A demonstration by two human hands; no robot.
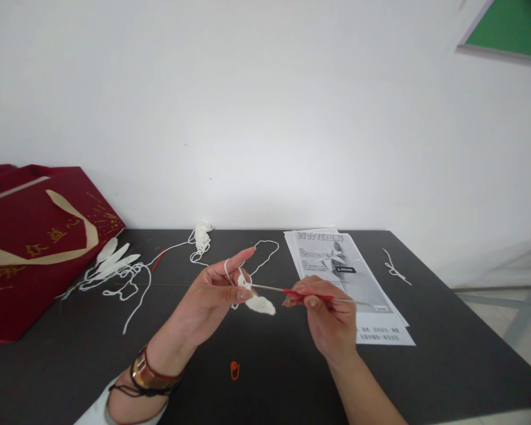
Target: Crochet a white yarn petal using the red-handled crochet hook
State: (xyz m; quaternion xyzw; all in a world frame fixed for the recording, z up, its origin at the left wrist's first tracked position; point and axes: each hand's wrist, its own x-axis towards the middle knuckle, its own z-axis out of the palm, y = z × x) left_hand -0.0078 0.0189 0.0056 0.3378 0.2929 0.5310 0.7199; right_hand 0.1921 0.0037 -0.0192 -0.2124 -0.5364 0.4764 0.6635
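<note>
Between thumb and fingers, my left hand pinches a small white crocheted piece, which hangs off to the right of the thumb. White yarn loops around a finger of that hand, whose index finger is stretched out. My right hand is closed around the red grip of a crochet hook. The hook's metal shaft points left, and its tip meets the white piece at my left thumb. Whether the tip sits inside a stitch is too small to tell.
Printed sheets lie beyond my right hand, with a tied bit of yarn farther right. Finished white petals, loose yarn and a red bag are at left. A yarn bundle rests near the wall; an orange stitch marker lies in front.
</note>
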